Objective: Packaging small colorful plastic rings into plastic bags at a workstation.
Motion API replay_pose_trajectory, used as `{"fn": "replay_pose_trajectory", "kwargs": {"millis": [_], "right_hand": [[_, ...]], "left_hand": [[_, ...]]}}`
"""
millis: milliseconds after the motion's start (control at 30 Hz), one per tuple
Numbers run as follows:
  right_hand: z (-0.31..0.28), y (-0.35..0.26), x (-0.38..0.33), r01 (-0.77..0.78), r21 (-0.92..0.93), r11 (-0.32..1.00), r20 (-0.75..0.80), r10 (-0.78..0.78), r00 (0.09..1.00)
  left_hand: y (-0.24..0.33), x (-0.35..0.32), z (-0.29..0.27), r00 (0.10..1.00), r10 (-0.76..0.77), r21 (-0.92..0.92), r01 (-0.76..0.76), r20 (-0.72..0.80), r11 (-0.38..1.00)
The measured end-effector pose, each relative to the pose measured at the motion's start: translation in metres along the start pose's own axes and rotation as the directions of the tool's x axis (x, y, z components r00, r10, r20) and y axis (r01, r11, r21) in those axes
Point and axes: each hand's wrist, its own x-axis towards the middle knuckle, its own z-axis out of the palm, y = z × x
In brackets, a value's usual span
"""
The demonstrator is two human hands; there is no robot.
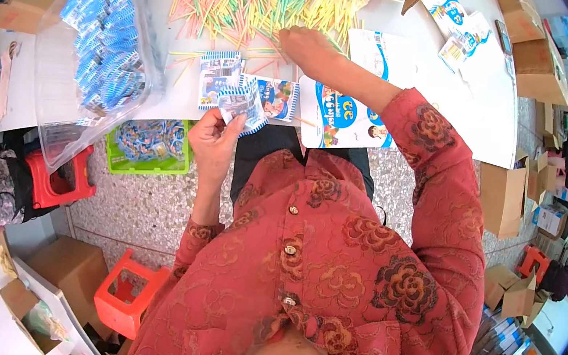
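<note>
Straight to the left hand (213, 143), gripping one small blue-and-white packet (242, 106) between thumb and fingers, right over the near edge of the worktop (486, 127)
Counting two more lying just beyond: a striped-edge packet (213, 73) partly overlapped, then a picture packet (282, 101) with a colourful printed panel
Across to the right hand (311, 48), down at the near edge of a big heap of thin sticks (250, 7) in pink, yellow and green, far too many to count; fingers curled and touching sticks, too hidden to tell a closed grip from a loose one
Over to the containers: on the left, one clear plastic tub (41, 71), loaded with overlapping blue-and-white packets, again beyond counting
Below the worktop, one lime-green basket (150, 171), with more such packets inside
Now for the print: bold blue lettering, a fruit-coloured picture and a cartoon child on a larger white bag (340, 123) near the right forearm
At the far right, at least two more white bags (450, 10), blue-printed, overlapping
On the floor, three red stools (125, 304): two left, one right
</note>
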Motion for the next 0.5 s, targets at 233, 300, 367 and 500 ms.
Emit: {"fn": "replay_pose_trajectory", "kwargs": {"millis": [233, 300, 367, 500], "right_hand": [[-0.004, 0.004, -0.005, 0.033, -0.076, 0.997, 0.04, -0.03, 0.999], [-0.001, 0.005, -0.006, 0.032, -0.097, 0.995, 0.058, -0.026, 0.998], [0.001, 0.006, -0.007, 0.037, -0.106, 0.994, 0.031, -0.034, 0.999], [0.012, 0.023, -0.007, 0.045, -0.005, 0.999, -0.013, -0.045, 0.999]], "left_hand": [[0.0, 0.001, 0.0, 1.0, -0.003, 0.009, 0.003, 0.014, 1.0], [0.0, 0.001, 0.001, 1.0, 0.001, 0.015, -0.002, 0.02, 1.0], [0.001, 0.001, 0.002, 1.0, 0.006, 0.003, -0.006, 0.022, 1.0], [0.002, 0.002, 0.003, 1.0, 0.007, -0.002, -0.007, 0.025, 1.0]]}}
